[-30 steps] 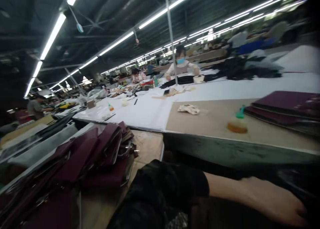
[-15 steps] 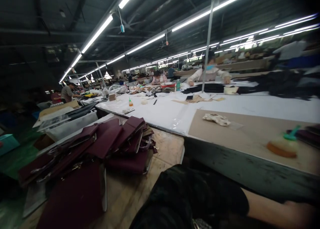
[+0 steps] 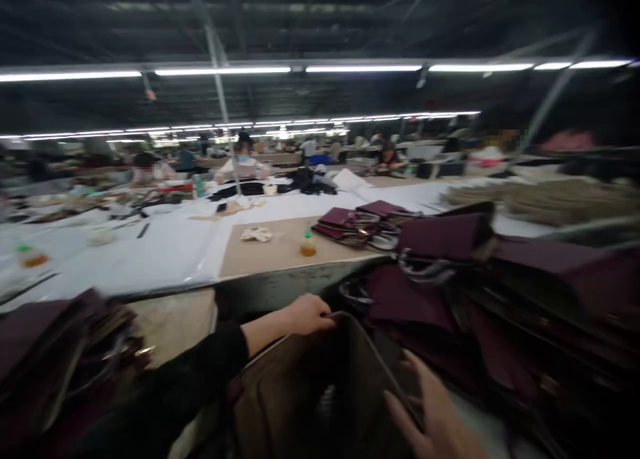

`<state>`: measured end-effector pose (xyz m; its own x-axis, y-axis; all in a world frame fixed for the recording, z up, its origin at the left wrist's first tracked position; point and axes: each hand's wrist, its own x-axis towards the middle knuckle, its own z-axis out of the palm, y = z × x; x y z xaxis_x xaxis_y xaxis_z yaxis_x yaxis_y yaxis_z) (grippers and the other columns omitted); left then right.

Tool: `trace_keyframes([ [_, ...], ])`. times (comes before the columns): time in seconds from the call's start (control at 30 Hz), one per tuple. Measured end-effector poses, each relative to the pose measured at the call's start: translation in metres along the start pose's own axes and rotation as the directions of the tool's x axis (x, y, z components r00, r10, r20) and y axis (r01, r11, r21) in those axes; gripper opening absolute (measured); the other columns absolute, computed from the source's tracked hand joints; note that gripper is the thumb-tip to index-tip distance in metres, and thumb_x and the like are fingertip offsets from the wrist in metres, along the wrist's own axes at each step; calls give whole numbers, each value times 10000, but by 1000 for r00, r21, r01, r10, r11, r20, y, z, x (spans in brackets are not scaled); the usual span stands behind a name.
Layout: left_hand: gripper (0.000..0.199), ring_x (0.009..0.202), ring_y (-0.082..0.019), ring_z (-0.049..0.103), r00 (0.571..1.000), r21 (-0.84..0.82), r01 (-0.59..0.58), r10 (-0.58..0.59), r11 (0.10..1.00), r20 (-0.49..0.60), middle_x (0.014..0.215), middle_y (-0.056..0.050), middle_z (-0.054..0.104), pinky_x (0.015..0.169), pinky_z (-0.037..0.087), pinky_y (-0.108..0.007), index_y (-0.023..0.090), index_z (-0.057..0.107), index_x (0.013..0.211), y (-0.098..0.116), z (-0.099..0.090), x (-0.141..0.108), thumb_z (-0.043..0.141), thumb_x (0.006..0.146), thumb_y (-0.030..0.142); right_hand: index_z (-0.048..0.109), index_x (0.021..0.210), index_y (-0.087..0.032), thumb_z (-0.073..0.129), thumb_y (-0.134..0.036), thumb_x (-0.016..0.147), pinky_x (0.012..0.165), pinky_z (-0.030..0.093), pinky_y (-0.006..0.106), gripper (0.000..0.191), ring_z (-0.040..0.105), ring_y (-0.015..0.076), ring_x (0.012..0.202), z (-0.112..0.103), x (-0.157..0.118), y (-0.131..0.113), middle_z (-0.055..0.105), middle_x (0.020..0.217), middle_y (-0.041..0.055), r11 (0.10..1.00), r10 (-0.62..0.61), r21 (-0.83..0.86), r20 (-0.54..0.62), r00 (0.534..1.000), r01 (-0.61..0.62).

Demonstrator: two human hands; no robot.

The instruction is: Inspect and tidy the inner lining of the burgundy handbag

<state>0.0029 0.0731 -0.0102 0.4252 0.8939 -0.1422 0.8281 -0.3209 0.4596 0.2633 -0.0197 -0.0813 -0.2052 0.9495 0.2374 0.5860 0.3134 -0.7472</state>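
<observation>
An open handbag [image 3: 280,395] stands in front of me, its brown lining facing up and a small pale patch showing deep inside. My left hand [image 3: 307,314] pinches the far rim of the bag with closed fingers. At the right side of the opening, my right hand [image 3: 437,412] has its thumb and fingers on either side of the rim; it is somewhat blurred. Right beside the bag, maroon handbags [image 3: 410,302] with handles and metal fittings lie in a heap. Another maroon pile [image 3: 35,352] is at the left, past my dark sleeve.
Across the front runs a white-covered table [image 3: 170,259] with a brown board [image 3: 280,255], a crumpled cloth [image 3: 257,234] and a green-capped glue bottle [image 3: 308,242]. A second bottle [image 3: 31,255] is farther left. A metal post [image 3: 223,105] rises behind. Co-workers sit beyond.
My view has swung to the right, bringing the open bag and the right-hand heap into sight. My left hand, blurred at the right edge before, now shows on the bag's rim.
</observation>
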Motion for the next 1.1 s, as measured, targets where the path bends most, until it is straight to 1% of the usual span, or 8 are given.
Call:
trace_keyframes([
  [0.17, 304, 580, -109, 451, 986, -11, -158, 159, 987, 50, 596, 25, 553, 537, 308, -232, 153, 691, 728, -4, -29, 10, 552, 845, 397, 679, 1128, -223, 451, -557, 954, 767, 519, 316, 440, 640, 256, 863, -50, 5, 11, 686, 929, 44, 958, 79, 232, 350, 933, -168],
  [0.3, 319, 611, -108, 465, 938, -79, -221, 234, 972, 254, 646, 34, 562, 550, 343, -214, 176, 705, 771, 13, -71, 2, 601, 835, 470, 677, 1192, -236, 526, -518, 957, 804, 488, 299, 397, 621, 253, 966, -98, 22, -2, 684, 1017, 33, 902, 29, 366, 478, 878, -229],
  [0.37, 318, 661, -125, 504, 893, -142, -197, 237, 970, 382, 701, 26, 599, 582, 374, -216, 193, 723, 835, 14, -78, 6, 616, 830, 492, 684, 1191, -241, 552, -479, 957, 814, 475, 304, 359, 619, 254, 976, -109, 29, 2, 689, 1021, 29, 900, 8, 361, 546, 838, -245],
  [0.5, 309, 683, -133, 509, 827, -212, -99, 198, 972, 526, 729, 24, 610, 623, 394, -223, 198, 727, 851, -8, -48, 27, 660, 789, 494, 693, 1170, -225, 572, -421, 954, 837, 472, 326, 317, 618, 262, 989, -86, 29, 37, 689, 1031, 40, 823, 13, 445, 605, 796, -352],
  [0.63, 265, 697, -123, 488, 840, -243, 20, 115, 970, 530, 752, 40, 578, 610, 380, -207, 196, 691, 860, -32, -13, 47, 667, 767, 442, 631, 1245, -253, 559, -458, 962, 911, 466, 334, 358, 585, 256, 1080, -45, 18, 75, 647, 1139, 41, 716, 123, 552, 503, 855, -427],
  [0.77, 365, 904, -173, 574, 854, -296, 22, 136, 955, 503, 1017, 19, 664, 746, 444, -220, 242, 649, 1125, -35, -11, 60, 628, 764, 287, 603, 1256, -272, 547, -436, 977, 904, 472, 305, 329, 585, 224, 1060, -31, 16, 84, 626, 1169, 26, 637, 178, 625, 450, 875, -451],
  [0.9, 616, 1039, -194, 606, 759, -440, 141, 189, 887, 623, 1229, 4, 655, 807, 474, -225, 266, 505, 1361, -33, -15, 72, 566, 756, 170, 611, 1223, -255, 581, -414, 965, 850, 473, 254, 304, 596, 191, 1009, -27, 18, 82, 652, 1088, 5, 581, 228, 667, 417, 880, -466],
  [1.1, 542, 1039, -202, 628, 632, -439, 211, 221, 873, 743, 1207, -4, 682, 792, 494, -235, 256, 553, 1319, -40, -19, 93, 609, 783, 193, 623, 1199, -240, 661, -406, 913, 797, 467, 224, 332, 600, 173, 943, -20, 18, 76, 668, 1006, -12, 554, 293, 683, 376, 879, -476],
])
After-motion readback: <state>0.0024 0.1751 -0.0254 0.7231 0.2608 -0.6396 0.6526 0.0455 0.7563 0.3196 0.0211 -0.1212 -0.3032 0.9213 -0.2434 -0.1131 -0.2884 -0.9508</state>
